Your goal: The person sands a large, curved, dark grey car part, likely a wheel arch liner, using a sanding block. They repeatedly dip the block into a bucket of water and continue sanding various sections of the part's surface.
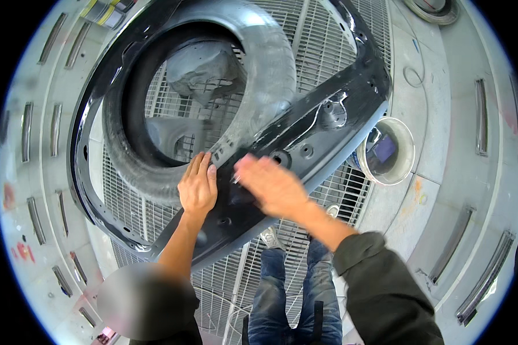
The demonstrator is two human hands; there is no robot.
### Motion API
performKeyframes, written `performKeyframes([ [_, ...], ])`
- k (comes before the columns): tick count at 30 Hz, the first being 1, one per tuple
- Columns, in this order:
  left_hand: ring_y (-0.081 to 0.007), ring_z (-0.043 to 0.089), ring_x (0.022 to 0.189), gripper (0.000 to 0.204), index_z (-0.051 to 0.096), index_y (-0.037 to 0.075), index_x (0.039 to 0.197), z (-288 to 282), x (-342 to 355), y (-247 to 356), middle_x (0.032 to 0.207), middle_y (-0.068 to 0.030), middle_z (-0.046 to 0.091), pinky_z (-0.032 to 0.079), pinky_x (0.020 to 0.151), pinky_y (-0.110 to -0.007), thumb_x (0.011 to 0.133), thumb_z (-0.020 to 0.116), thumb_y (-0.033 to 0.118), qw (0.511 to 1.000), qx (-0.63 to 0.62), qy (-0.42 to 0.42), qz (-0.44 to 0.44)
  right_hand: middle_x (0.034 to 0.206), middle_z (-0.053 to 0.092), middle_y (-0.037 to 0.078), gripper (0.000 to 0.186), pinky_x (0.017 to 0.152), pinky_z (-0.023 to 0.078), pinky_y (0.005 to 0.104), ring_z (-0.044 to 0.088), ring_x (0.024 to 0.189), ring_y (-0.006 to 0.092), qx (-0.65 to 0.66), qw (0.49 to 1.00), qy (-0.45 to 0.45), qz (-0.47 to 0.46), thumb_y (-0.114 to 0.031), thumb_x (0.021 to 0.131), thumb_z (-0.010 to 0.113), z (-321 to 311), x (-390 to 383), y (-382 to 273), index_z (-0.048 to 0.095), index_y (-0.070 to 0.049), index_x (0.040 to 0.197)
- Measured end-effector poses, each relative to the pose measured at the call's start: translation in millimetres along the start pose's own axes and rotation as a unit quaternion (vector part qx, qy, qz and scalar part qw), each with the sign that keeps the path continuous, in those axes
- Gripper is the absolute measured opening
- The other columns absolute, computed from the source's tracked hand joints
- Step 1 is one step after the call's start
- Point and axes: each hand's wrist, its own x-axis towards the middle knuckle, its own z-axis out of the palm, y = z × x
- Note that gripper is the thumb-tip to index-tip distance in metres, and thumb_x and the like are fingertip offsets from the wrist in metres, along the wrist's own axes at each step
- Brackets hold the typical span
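A dark, glossy car body panel with a large window opening, apparently a door or tailgate, rests across a worn grey tire. Wet streaks shine on its broad section. My left hand lies on the panel's inner edge beside the tire, its fingers stretched out and holding nothing. To its right, my right hand is over the broad section, smeared by motion. Whether anything is under its fingers is hidden; a dark patch below them cannot be told from the panel.
A white bucket with liquid and a purple pad stands right of the panel. Grey crumpled sheeting shows inside the tire. Metal floor grating lies underneath. Cans stand at far left; a thin hose runs along the right.
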Motion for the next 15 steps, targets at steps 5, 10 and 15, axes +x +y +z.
performKeyframes([
  [5, -0.0396, 0.064, 0.119, 0.036, 0.066, -0.002, 0.124, 4, 0, 3, 0.127, -0.0226, 0.067, 0.053, 0.099, -0.045, 0.102, 0.055, 0.024, 1.0, 0.013, 0.014, 0.002, 0.152, 0.05, 0.02, 0.05, 0.122, 0.031, 0.0479, 0.044, 0.144, 0.0372, -0.16, 0.96, 0.109, 0.203, -0.015, 0.095, 0.06, -70, -7, 122, 0.055, 0.0, 0.142],
  [10, -0.0385, 0.066, 0.115, 0.031, 0.067, 0.004, 0.124, 1, -4, 1, 0.122, -0.0198, 0.07, 0.052, 0.099, -0.044, 0.105, 0.052, 0.023, 0.996, -0.058, 0.042, -0.06, 0.155, 0.045, 0.025, 0.072, 0.123, 0.028, 0.0516, 0.038, 0.148, 0.0407, -0.044, 0.979, 0.103, 0.172, -0.006, 0.079, 0.072, 13, 9, -14, 0.049, 0.005, 0.146],
  [15, -0.0283, 0.062, 0.128, 0.03, 0.063, 0.0, 0.131, -14, -54, -29, 0.135, -0.0161, 0.067, 0.043, 0.111, -0.038, 0.104, 0.055, 0.01, 0.941, -0.193, 0.207, -0.185, 0.154, 0.05, 0.019, 0.071, 0.123, 0.029, 0.049, 0.039, 0.15, 0.032, 0.024, 0.998, -0.053, -0.025, -0.003, 0.073, 0.064, 55, 2, -74, 0.054, 0.002, 0.144],
])
